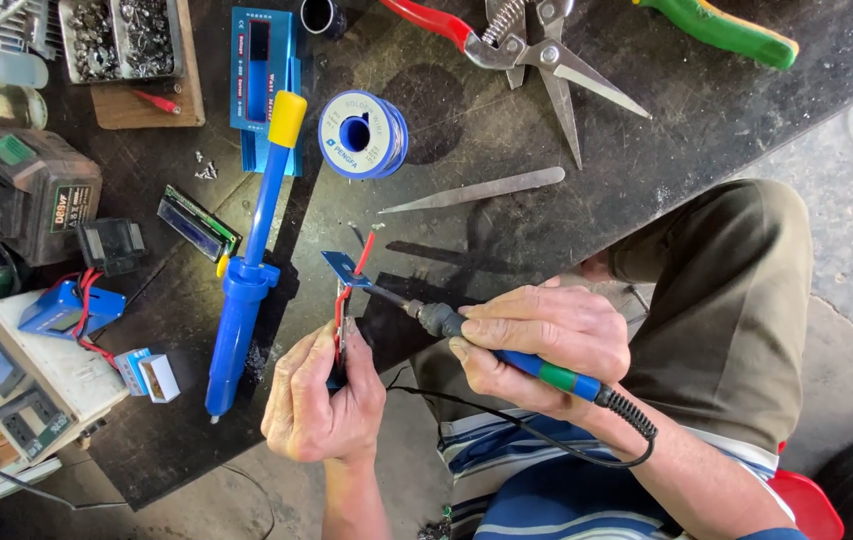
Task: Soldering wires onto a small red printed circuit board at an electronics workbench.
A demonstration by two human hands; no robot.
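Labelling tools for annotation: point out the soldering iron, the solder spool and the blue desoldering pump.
Blue-handled soldering iron (537, 368), head view, on handle.
White solder wire spool (364, 134), head view, on flange.
Blue yellow-topped desoldering pump (239, 300), head view, on barrel.

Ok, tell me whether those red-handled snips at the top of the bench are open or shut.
Open. The snips' two pointed blades splay apart in a V on the dark bench, with bare surface showing between them.
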